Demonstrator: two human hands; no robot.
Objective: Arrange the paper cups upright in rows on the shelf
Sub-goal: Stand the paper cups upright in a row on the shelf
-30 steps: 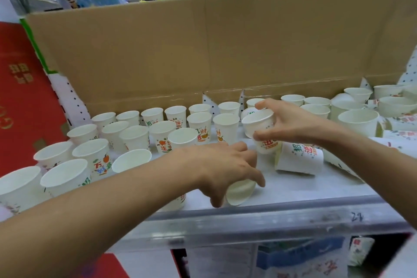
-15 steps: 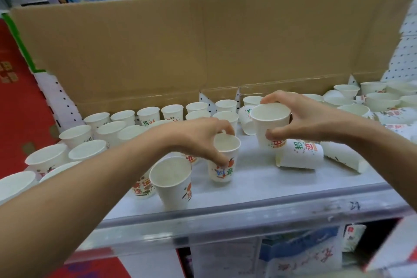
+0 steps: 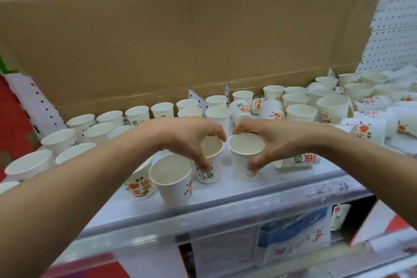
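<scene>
Two cups held from above. Upright rows [image 3: 59, 141] fill shelf [image 3: 225, 194] left side; bare strip only along front lip. L hand [image 3: 189, 140] pinches L cup [image 3: 209, 168], palm hiding its far rim, front-edge cup [image 3: 172, 179] just beside. R hand [image 3: 273, 142] grips R cup [image 3: 244, 160] near L cup. Tipped cups [image 3: 300, 160] at right, blurry. Vs 0.5 s ago, R cup came fwd + down.

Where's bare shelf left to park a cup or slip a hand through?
Free: the shelf strip bordered by the right-hand cup, the toppled cup and the front rail; a narrower patch in front of the left-hand cup. Crowded: upright rows at left, tumbled pile at back right.
</scene>
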